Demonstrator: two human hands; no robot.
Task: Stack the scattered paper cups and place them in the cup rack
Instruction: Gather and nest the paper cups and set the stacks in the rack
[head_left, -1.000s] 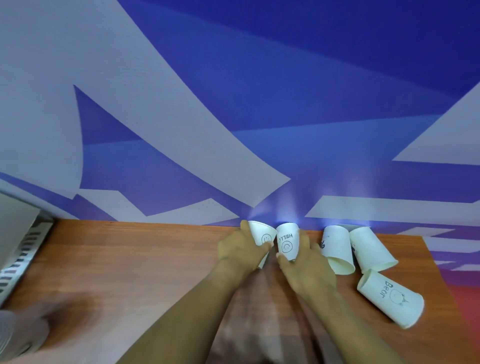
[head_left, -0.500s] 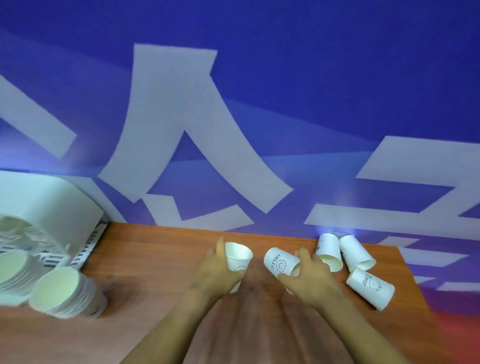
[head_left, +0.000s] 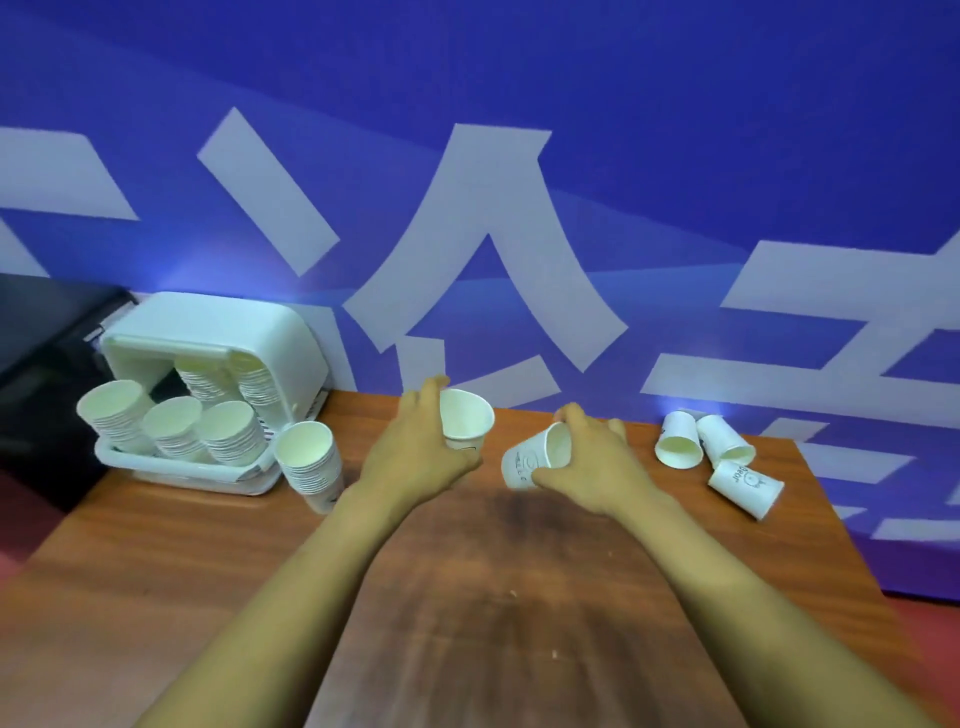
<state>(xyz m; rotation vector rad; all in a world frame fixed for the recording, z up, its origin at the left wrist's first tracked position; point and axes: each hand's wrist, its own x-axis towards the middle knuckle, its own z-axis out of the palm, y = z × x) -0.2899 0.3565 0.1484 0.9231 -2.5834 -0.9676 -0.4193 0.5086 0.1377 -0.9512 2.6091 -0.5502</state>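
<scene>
- The wooden table (head_left: 467, 597) is bare nearest the camera; 2 forearms reach across it.
- 1 cup (head_left: 464, 420) is gripped upright, mouth up, by the left hand (head_left: 415, 457), fingers wrapped round its wall.
- 1 tilted cup (head_left: 535, 460) is pinched by the right hand (head_left: 592, 473), its mouth turned toward the palm.
- The step is judged to be nesting: the right cup should be turned base-down, lined up over the left cup's mouth and pushed in lightly so the rim is not crushed.
- 1 loose stack (head_left: 310, 467) stands on the table just beside the cup rack (head_left: 218, 338).
- 3 scattered cups (head_left: 717, 452) lie on their sides at far right, well apart from the rack.
- About 5 stacks are held in the rack.
</scene>
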